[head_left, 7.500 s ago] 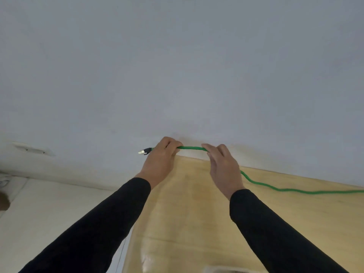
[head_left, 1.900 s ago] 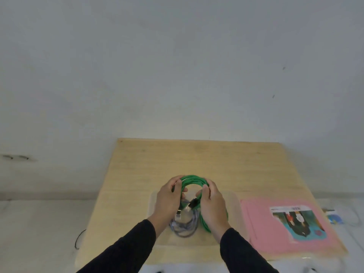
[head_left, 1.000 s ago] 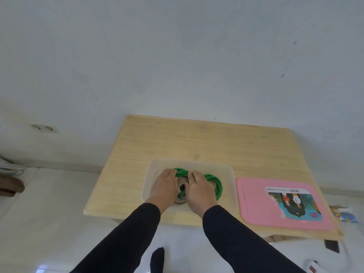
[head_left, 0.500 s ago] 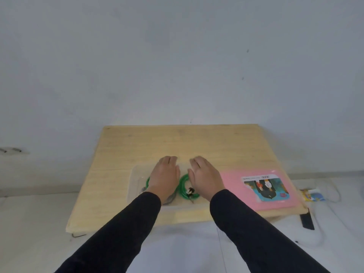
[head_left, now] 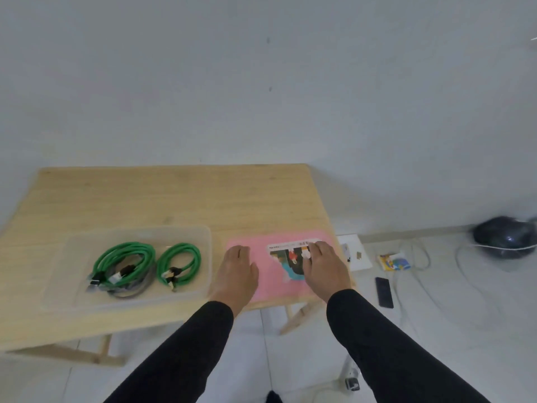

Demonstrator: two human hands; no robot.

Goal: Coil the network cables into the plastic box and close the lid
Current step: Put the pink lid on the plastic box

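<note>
Both hands have left the coils and moved right, onto the flat pink plastic lid (head_left: 273, 279)

The left hand (head_left: 236, 276) and right hand (head_left: 325, 270) lie flat on it, fingers straight, gripping nothing; two coiled green network cables (head_left: 177, 264) lie inside the open clear plastic box (head_left: 200, 232) on the pale wooden desk (head_left: 174, 196), just left of the lid

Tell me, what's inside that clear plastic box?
Two green cable coils lie in the box, with a grey cable partly hidden under the larger one.
</note>
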